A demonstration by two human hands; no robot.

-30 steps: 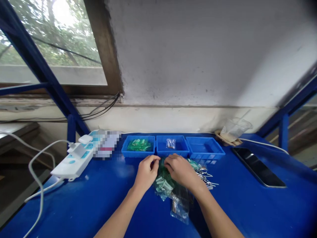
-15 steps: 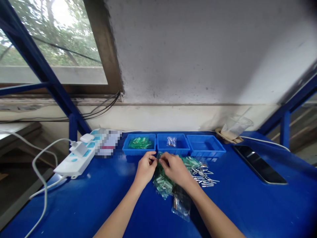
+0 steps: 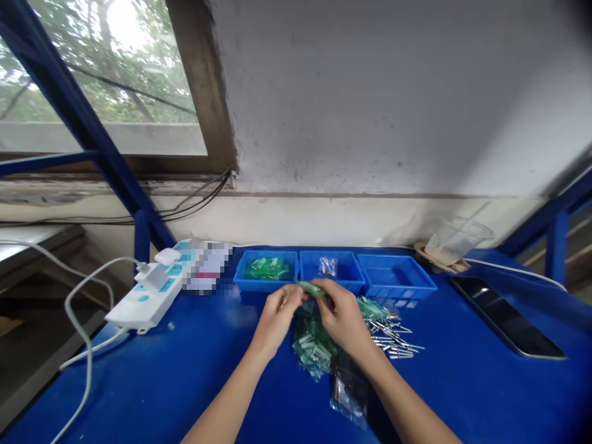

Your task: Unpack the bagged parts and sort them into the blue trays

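Observation:
In front of the blue bins, my right hand [image 3: 343, 311] is closed, pinching a small green plastic bag [image 3: 311, 287]. My left hand [image 3: 278, 316] is closed too, its fingertips pressed together at the bag's left end. Below the hands lies a pile of green-tinted bags [image 3: 314, 348] with pale, tube-like pieces inside; the right hand partly covers it. Loose silver rivets [image 3: 395, 339] with long stems are spread beside the right wrist. A clear bag [image 3: 348, 399] with metal pieces lies nearer to me, partly in the forearm's shadow.
Three blue bins stand in a row: the left bin [image 3: 266, 286] holds green bags, the middle bin [image 3: 333, 286] a small clear packet, beside the right bin [image 3: 398, 288]. A power strip [image 3: 134, 308] with cables lies left. A phone [image 3: 506, 316] and a plastic cup [image 3: 456, 239] are right.
Both hands have risen slightly from the pile, and the small green bag now shows between the fingers. The whole view has shifted a little, so the bins and phone appear farther right.

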